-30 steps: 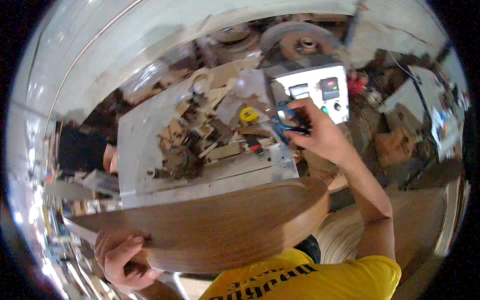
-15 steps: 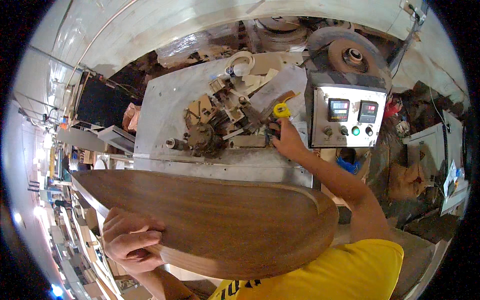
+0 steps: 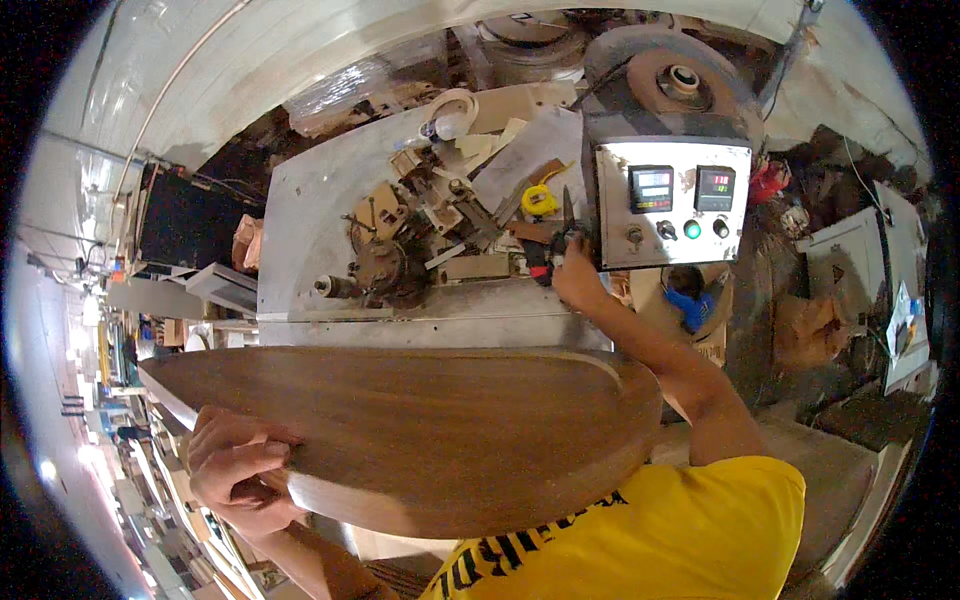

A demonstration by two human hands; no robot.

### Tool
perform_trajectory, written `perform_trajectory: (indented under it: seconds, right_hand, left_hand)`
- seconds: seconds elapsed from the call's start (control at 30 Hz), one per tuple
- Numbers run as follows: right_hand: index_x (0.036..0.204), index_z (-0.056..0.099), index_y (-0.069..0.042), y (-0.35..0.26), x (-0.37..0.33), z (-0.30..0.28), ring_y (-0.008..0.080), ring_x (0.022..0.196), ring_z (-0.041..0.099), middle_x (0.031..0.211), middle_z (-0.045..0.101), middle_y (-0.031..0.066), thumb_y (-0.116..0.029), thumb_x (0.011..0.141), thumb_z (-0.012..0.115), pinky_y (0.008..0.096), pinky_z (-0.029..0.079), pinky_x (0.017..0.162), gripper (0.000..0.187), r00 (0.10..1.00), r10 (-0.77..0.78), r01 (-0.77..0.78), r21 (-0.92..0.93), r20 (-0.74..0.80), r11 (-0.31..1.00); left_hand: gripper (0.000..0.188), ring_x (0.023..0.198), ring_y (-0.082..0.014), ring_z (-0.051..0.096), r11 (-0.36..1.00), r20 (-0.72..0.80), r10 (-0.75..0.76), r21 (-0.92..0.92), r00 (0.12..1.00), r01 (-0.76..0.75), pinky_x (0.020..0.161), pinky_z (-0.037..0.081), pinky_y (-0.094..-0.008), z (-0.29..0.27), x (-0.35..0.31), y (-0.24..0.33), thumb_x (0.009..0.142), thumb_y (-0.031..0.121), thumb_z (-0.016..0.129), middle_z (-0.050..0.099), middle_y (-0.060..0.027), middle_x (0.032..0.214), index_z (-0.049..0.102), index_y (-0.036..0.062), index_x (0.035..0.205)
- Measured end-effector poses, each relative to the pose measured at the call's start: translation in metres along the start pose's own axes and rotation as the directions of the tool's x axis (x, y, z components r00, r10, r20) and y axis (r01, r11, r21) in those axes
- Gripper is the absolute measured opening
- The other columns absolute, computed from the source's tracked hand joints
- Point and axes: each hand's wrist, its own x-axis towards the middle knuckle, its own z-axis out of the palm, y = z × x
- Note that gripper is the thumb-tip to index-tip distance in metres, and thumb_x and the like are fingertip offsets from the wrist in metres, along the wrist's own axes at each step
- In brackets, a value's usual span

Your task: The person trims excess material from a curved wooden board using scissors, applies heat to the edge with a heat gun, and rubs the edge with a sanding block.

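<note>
Left hand [image 3: 240, 468]: fingers are gripping curved wooden panel [image 3: 430, 435], lying before counter [image 3: 305, 220]. Right hand [image 3: 578, 278]: fingers are seemingly grasping dark pointed tool [image 3: 568, 212]. Step: apparently tool handling, next calling for controlled grip.

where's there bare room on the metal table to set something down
Bare: the left end of the metal table, between its edge and the dark metal mechanism, and the front strip, just beyond the curved wooden panel. Crowded: the middle and right, with wood scraps, a yellow tape measure and the right hand near the control box.
</note>
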Motion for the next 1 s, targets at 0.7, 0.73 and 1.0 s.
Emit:
perform_trajectory:
  seconds: [0.7, 0.73, 1.0]
  right_hand:
    - [0.114, 0.075, -0.004, 0.247, -0.127, -0.094, 0.021, 0.097, 0.072, 0.104, 0.075, 0.0086, -0.029, 0.107, 0.069, 0.0367, 0.057, 0.087, 0.026, 0.978, -0.202, -0.048, 0.999, 0.043, -0.021]
    - [0.112, 0.072, -0.005, 0.28, -0.117, -0.088, 0.0188, 0.09, 0.07, 0.099, 0.071, 0.0077, -0.03, 0.108, 0.069, 0.0362, 0.055, 0.083, 0.025, 0.991, -0.11, -0.084, 0.996, 0.081, -0.022]
    - [0.11, 0.071, -0.008, 0.518, 0.111, 0.031, 0.0208, 0.081, 0.062, 0.102, 0.07, 0.0077, -0.038, 0.102, 0.075, 0.0379, 0.052, 0.075, 0.031, 0.549, 0.835, 0.002, 0.999, -0.034, 0.039]
  left_hand:
    - [0.049, 0.107, -0.0364, 0.068, 0.811, -0.261, -0.266, 0.459, 0.928, 0.361, 0.094, 0.056, -0.0514, 0.048, -0.02, -0.087, 0.088, 0.038, 0.083, 0.07, -0.0206, 0.119, 0.067, 0.0053, 0.12]
    - [0.047, 0.106, -0.0362, 0.068, 0.789, -0.277, -0.282, 0.477, 0.919, 0.386, 0.094, 0.056, -0.0512, 0.058, -0.02, -0.087, 0.089, 0.037, 0.082, 0.071, -0.0204, 0.118, 0.068, 0.0051, 0.12]
    - [0.039, 0.099, -0.0349, 0.068, 0.727, -0.29, -0.35, 0.515, 0.891, 0.454, 0.087, 0.056, -0.0492, 0.123, 0.002, -0.11, 0.092, 0.035, 0.075, 0.071, -0.0191, 0.11, 0.07, 0.0039, 0.115]
